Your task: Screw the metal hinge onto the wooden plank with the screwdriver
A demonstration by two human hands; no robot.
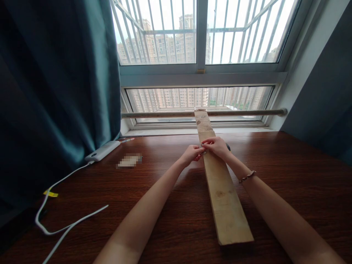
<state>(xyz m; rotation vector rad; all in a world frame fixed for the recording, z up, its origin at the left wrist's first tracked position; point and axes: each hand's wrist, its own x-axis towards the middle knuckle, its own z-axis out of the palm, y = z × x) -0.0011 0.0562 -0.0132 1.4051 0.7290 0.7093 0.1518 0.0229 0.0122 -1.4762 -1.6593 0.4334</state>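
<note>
A long pale wooden plank [222,198] lies on the dark wooden table [288,176], running away from me, its far end resting against a rail at the window. My left hand [191,154] and my right hand [217,146] meet over the plank's left edge about midway along. Their fingertips pinch a small metallic object [202,147], too small to identify. A beaded bracelet [246,176] is on my right wrist.
A white power bank [102,151] with a white cable [59,220] lies at the left near a teal curtain [55,80]. A small blurred item [129,160] sits beside it. A horizontal rail [165,114] crosses the barred window [198,47].
</note>
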